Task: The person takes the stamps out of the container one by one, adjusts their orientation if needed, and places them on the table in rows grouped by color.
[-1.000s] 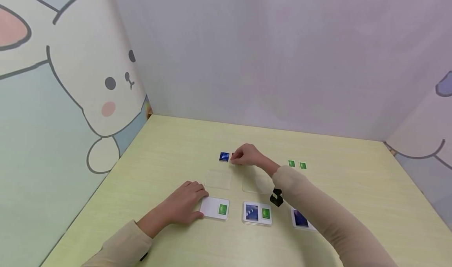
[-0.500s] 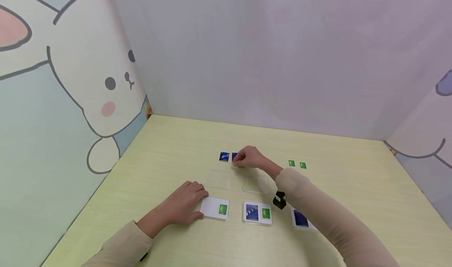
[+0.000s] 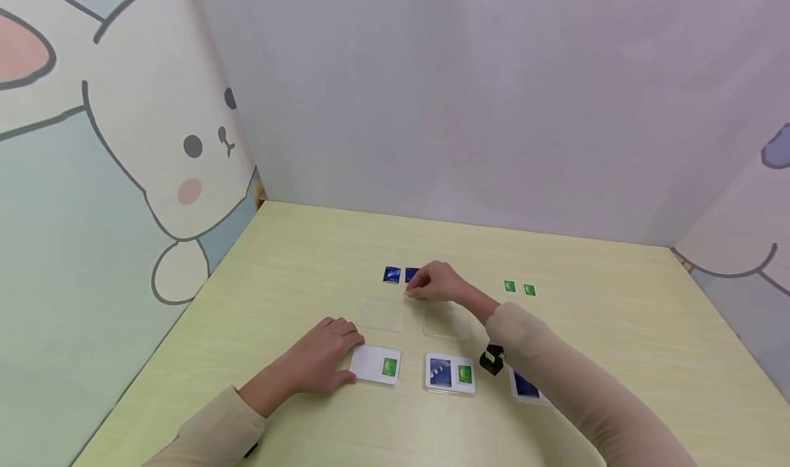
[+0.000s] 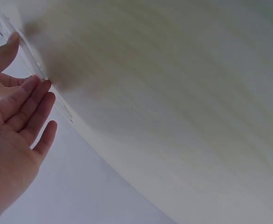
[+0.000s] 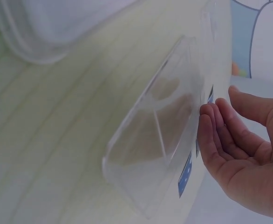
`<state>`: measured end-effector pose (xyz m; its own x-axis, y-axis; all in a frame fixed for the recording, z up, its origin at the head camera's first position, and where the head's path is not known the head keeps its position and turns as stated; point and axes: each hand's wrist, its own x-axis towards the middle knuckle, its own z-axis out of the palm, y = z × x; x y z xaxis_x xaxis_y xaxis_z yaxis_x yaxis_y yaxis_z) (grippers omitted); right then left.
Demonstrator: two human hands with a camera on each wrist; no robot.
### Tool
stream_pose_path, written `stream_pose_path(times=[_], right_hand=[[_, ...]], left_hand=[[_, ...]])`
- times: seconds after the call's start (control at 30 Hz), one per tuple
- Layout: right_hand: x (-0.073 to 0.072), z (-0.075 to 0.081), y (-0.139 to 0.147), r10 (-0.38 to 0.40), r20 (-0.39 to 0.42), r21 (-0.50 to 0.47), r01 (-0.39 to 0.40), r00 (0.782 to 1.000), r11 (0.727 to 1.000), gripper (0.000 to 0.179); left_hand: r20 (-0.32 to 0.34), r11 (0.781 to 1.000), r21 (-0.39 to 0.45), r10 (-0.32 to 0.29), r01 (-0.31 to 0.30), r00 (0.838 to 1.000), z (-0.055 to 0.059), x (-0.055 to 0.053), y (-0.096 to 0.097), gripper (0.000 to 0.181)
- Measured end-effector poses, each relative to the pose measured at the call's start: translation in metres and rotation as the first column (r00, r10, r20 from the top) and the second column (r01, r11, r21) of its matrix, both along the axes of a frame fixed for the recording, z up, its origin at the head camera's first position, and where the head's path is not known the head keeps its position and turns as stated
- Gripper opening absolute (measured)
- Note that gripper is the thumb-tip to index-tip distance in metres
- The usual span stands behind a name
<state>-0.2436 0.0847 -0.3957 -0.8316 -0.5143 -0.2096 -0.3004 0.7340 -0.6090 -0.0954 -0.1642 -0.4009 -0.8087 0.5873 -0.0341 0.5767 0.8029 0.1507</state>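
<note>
My left hand rests at the left end of a clear case with a white insert, thumb and fingertips at its corners. A green picture piece lies on that insert. In the left wrist view the fingers of my left hand look nearly straight. My right hand hovers just before a blue picture piece, partly covering it. In the right wrist view its fingers bend loosely, thumb apart, and nothing shows between them. Another blue piece lies left of it.
Two clear covers lie mid-table. Nearer stand a case with blue and green pictures and one with a dark blue picture, partly under my right sleeve. Two green pieces lie back right. Walls border the table.
My right hand has drawn slightly back toward me and right, uncovering more of the blue piece beside it. My left hand and the cases have stayed in place.
</note>
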Motion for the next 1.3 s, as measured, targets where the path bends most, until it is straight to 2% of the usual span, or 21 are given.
stream_pose_path(times=[0.3,0.6,1.0,1.3], right_hand=[[0.009,0.003,-0.002,0.015,-0.004,-0.002,-0.015,1.000,1.000,0.017],[0.016,0.007,-0.006,0.082,-0.047,-0.009,-0.083,0.995,0.997,0.016],[0.031,0.010,-0.012,0.132,-0.052,-0.030,-0.133,0.990,0.991,0.015],[0.042,0.016,-0.015,0.161,-0.022,-0.044,-0.162,0.987,0.986,0.015]], left_hand=[[0.014,1.000,0.001,0.007,-0.007,1.000,0.000,0.000,0.000,0.050],[0.014,1.000,0.001,0.003,-0.003,1.000,-0.001,0.000,0.000,0.050],[0.026,1.000,0.001,0.011,-0.011,1.000,0.001,0.000,0.001,0.051],[0.027,1.000,0.006,0.013,-0.013,1.000,0.001,0.001,0.001,0.050]])
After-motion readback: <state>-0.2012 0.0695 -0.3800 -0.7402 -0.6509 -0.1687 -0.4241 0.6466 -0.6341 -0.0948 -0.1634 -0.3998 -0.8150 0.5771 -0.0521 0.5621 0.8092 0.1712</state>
